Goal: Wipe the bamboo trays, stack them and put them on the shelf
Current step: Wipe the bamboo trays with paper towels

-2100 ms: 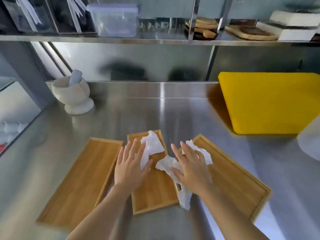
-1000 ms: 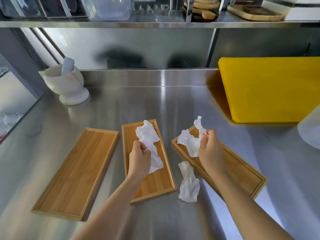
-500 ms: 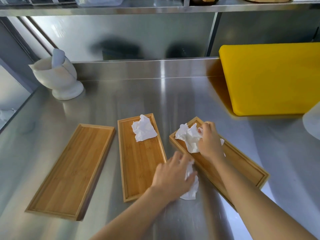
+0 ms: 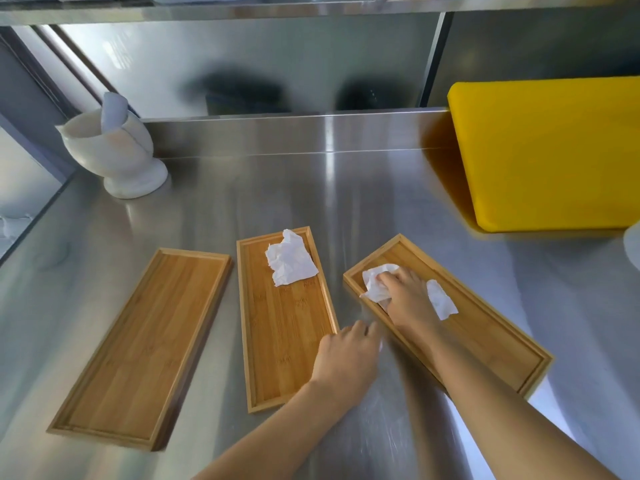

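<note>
Three bamboo trays lie side by side on the steel counter: the left tray, the middle tray and the right tray, which is turned at an angle. A crumpled white tissue rests at the far end of the middle tray. My right hand presses another tissue flat onto the right tray's far end. My left hand is curled on the counter between the middle and right trays, over a third tissue of which only a white sliver shows.
A thick yellow cutting board lies at the back right. A white mortar with pestle stands at the back left. The steel shelf's edge runs overhead. A pale object pokes in at the right edge.
My left hand dropped its tissue on the middle tray and moved right onto the tissue lying on the counter. My right hand lowered its tissue onto the right tray.
</note>
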The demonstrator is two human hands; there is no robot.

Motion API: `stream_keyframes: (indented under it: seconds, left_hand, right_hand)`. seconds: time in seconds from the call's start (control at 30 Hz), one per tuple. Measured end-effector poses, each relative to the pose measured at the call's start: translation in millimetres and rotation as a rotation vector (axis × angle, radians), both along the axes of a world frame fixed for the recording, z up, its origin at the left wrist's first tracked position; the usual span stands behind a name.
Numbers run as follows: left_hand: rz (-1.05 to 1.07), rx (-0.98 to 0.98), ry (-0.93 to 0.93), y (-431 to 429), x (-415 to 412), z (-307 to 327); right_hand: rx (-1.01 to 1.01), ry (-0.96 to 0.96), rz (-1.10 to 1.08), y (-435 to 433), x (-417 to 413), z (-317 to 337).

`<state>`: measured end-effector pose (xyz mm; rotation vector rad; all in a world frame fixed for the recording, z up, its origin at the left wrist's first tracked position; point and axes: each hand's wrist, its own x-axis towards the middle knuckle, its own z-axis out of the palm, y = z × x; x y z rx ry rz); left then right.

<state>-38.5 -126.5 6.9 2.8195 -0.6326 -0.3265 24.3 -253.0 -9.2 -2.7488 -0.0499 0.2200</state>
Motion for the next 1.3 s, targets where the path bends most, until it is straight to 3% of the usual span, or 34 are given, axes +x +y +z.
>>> stream_keyframes:
  seconds: [0.1,0.17,0.4,0.57,0.63,0.97,1.3]
  left_hand:
    - [0.216,-0.141,-0.069,14,21,10]
    - [0.32,-0.18,-0.095,29,38,19]
    - [0.481,0.006,-0.152,84,109,16]
    - [0.462,0.135,0.118,93,115,2]
    - [0.404,0.169,0.083,93,109,-7]
    - [0.324,-0.12,0.002,68,68,0]
    - [0.209,-0.243,0.09,3,-6,18]
  right_hand:
    - [0.16,-0.04,-0.052,0,-4,4]
    - [0.156,-0.111,-0.073,-2,-3,6]
    - [0.259,-0.234,-0.204,-6,-2,16]
    - [0.281,-0.172,-0.287,-7,-4,28]
    - [0.313,-0.156,-0.316,-6,-7,34]
    - [0.439,-0.188,-0.509,-11,-47,54]
    - [0.404,-0.306,-0.675,-64,-145,56]
